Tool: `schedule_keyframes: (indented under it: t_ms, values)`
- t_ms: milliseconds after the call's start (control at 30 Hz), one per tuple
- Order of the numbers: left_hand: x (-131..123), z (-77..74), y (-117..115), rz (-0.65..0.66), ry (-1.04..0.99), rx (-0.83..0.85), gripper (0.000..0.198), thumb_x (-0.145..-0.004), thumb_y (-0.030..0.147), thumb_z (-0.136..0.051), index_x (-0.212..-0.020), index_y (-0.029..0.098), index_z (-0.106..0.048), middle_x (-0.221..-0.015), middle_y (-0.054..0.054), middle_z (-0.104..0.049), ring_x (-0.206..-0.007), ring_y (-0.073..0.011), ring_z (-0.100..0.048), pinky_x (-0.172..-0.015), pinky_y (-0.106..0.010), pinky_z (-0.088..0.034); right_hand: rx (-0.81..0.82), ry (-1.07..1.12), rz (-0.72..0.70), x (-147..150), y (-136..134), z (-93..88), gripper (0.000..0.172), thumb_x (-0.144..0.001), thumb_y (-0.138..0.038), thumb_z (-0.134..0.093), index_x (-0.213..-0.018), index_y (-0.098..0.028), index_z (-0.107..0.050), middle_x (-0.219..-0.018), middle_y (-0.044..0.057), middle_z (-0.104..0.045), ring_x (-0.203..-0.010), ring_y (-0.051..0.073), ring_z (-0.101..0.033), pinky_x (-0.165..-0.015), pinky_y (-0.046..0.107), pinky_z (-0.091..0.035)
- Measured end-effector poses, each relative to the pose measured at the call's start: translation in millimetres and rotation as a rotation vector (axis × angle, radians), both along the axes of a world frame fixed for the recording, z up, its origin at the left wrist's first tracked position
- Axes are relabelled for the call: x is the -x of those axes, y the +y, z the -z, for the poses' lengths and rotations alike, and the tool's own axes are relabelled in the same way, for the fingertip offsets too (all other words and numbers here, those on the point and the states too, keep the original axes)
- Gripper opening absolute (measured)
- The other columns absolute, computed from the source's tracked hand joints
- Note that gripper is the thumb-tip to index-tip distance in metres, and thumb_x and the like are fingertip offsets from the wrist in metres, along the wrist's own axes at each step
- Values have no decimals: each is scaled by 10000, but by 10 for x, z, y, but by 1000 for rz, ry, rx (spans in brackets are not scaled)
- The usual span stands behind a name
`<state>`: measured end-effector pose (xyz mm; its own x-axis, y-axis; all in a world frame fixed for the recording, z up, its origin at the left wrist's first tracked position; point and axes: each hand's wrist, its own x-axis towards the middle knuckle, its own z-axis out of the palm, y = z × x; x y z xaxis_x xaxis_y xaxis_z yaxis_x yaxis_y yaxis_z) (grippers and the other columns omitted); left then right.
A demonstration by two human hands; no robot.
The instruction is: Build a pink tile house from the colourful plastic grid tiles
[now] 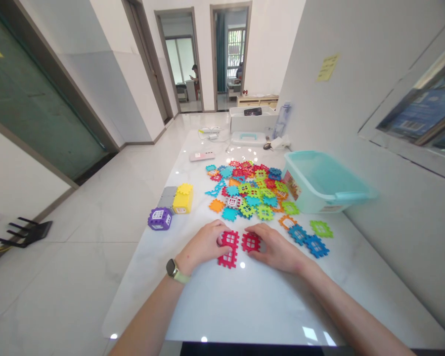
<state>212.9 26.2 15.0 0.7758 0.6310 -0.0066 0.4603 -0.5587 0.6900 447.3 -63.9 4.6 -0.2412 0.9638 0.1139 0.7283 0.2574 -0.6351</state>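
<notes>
READABLE TEXT: none | yellow sticky note point(327, 67), wall, upper right of frame: marks illegible | bin label point(291, 185), teal plastic bin, right of centre: print illegible

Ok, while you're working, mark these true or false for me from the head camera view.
1. The left hand is on red window tiles. True.
2. The right hand holds a blue tile. False: the right hand is at a separate red tile.
3. A watch is on the left wrist. True.
4. The teal tub sits left of the loose tile pile. False: the teal tub is right of the loose tile pile.
5. A purple tile cube stands left of the pile. True.
</notes>
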Motion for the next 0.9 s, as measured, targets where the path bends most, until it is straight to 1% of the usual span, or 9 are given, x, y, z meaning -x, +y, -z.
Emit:
schedule_keyframes:
  t_ms: [233, 467, 533, 633, 700, 733, 800, 867, 900]
  values:
    - [-11, 27, -14, 11, 1, -10, 280, -744, 211, -687, -1023, 203, -667, -1039, -25, -590, -721, -143, -592, -680, -259, -504, -16, -16, -7, 38, 9, -4, 425, -791, -255, -681, -1201, -193, -589, -1108, 108, -648, -1021, 263, -607, -905, 395, -498]
    - [-9, 46, -17, 19, -25, -1, 305, -738, 188, -699, -1040, 205, -656, -1031, -14, -583, -706, -132, -576, -665, -249, -491, -19, -12, -40, 48, 9, -29, 380, -813, -218, -650, -1188, -204, -591, -1089, 96, -648, -1019, 253, -601, -903, 387, -496]
    - [-10, 48, -16, 27, -26, -7, 290, -745, 191, -698, -1032, 206, -656, -1028, -13, -580, -709, -133, -573, -666, -250, -487, -16, -20, -34, 53, 13, -19, 405, -813, -248, -666, -1206, -202, -584, -1103, 100, -640, -1023, 254, -600, -905, 385, -495]
    - [-12, 46, -15, 25, -16, -14, 287, -752, 204, -700, -1037, 206, -658, -1031, -18, -579, -713, -138, -571, -667, -255, -483, -7, -54, 35, 58, 12, -23, 440, -824, -343, -679, -1221, -183, -583, -1102, 120, -624, -982, 258, -614, -877, 391, -505]
    - [-13, 42, -17, 18, -7, -10, 304, -749, 206, -704, -1049, 207, -659, -1034, -20, -580, -715, -140, -572, -673, -258, -483, -14, -81, 54, 53, 2, -55, 419, -855, -368, -642, -1222, -172, -586, -1111, 133, -613, -979, 260, -612, -883, 401, -501]
    - [-14, 40, -19, 15, -4, -7, 316, -745, 205, -707, -1058, 209, -659, -1035, -20, -580, -715, -141, -572, -675, -259, -484, -25, -96, 34, 47, -6, -79, 399, -862, -347, -628, -1219, -173, -590, -1140, 139, -605, -1018, 267, -599, -912, 411, -487]
    - [-13, 33, -25, 7, 1, -3, 347, -738, 206, -714, -1080, 213, -658, -1037, -22, -580, -725, -145, -574, -683, -260, -485, -50, -122, -56, 31, -20, -125, 396, -828, -242, -632, -1218, -185, -596, -1257, 141, -566, -1162, 291, -530, -1007, 441, -427]
    - [-13, 27, -30, -1, 7, -5, 364, -727, 217, -728, -1085, 214, -660, -1028, -23, -578, -741, -152, -576, -684, -258, -484, -52, -133, -140, 20, -27, -154, 465, -765, -126, -623, -1223, -200, -599, -1337, 125, -534, -1247, 300, -464, -1063, 459, -373]
    - [-13, 26, -32, -4, 11, -7, 361, -723, 225, -734, -1077, 215, -665, -1018, -22, -576, -746, -155, -576, -682, -256, -482, -43, -128, -162, 20, -26, -157, 487, -752, -93, -608, -1226, -203, -601, -1334, 118, -542, -1244, 293, -466, -1064, 455, -373]
